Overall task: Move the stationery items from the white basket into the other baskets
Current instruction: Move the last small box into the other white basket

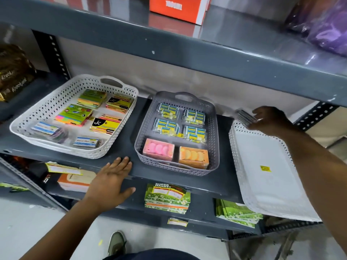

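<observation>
Right hand (270, 120) pinching a blurred pack (247, 117) over the white basket (244, 158). Left hand (110, 179) flat, fingers spread, on the shelf (129, 145) edge.

White basket (262, 166) on the right, tilted over the shelf edge, looks empty; grey basket (214, 128) mid-shelf holds eraser packs (180, 122); left white basket (47, 109) holds sticky-note pads (92, 98)
</observation>
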A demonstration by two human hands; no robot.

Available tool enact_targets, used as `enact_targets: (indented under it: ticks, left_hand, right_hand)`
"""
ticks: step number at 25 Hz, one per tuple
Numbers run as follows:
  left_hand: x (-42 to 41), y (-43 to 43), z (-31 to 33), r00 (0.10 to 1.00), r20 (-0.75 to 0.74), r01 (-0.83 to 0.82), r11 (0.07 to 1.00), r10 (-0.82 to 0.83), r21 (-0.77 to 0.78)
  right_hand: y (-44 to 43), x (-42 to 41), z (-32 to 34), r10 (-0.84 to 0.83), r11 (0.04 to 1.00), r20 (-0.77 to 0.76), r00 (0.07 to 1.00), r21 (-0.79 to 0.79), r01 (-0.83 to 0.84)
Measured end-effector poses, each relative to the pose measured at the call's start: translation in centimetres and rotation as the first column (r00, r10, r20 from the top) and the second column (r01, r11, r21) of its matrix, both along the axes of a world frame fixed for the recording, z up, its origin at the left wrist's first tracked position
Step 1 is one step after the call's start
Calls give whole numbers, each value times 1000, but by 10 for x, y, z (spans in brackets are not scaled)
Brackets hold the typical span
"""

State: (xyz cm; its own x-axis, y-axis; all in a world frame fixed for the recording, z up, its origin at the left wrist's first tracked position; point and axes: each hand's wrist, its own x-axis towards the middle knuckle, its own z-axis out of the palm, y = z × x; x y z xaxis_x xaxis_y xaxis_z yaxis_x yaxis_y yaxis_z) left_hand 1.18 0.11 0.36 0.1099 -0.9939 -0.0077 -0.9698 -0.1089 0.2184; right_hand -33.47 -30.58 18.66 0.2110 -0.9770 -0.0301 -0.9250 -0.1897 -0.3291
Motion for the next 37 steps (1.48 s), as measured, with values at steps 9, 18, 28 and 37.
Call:
enact_targets:
  ticks: [9, 18, 28, 37]
  left_hand:
    - [-4, 3, 3, 998, 62, -8, 998, 5, 60]
    - [-1, 5, 1, 998, 55, 16, 1000, -16, 4]
    - [0, 6, 5, 999, 34, 28, 998, -29, 55]
    - [0, 5, 7, 999, 21, 34, 997, -35, 64]
  right_hand:
    - [12, 198, 3, 461, 887, -8, 887, -5, -461]
    - [79, 350, -26, 828, 560, -26, 560, 89, -824]
    - [127, 394, -68, 924, 362, 54, 380, 207, -909]
    - [134, 390, -84, 944, 302, 53, 326, 263, -916]
